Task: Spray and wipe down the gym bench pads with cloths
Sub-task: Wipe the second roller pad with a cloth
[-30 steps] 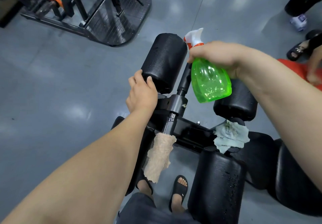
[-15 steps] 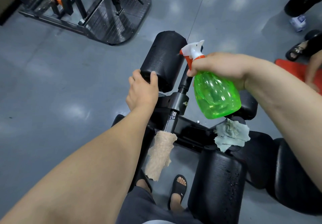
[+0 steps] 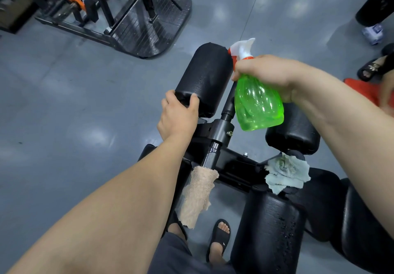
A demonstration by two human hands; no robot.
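The left hand's (image 3: 179, 116) thumb and fingers are curled over the near end of the far left pad (image 3: 204, 77), holding it. The right hand (image 3: 268, 75) is wrapped tight round the neck of the one spray bottle (image 3: 259, 105). Its green body hangs below the fist, and its white nozzle pokes out above, just beside the top of that same pad.

I count three black round pads in clear view. There is the one being held, the far right pad (image 3: 294, 130) across the metal post (image 3: 221, 130) and partly behind the bottle, and the near pad (image 3: 268, 231) low on the right, speckled with wet drops. More black padding runs off at the right edge.

There are two cloths, neither in a hand. The tan cloth (image 3: 197, 194) hangs from the lower end of the post, below the left wrist. The pale blue cloth (image 3: 286, 173) lies crumpled on the frame between the far right pad and the near pad, under the right forearm.

Two sandalled feet (image 3: 219, 237) stand on the grey floor (image 3: 64, 113) underneath.
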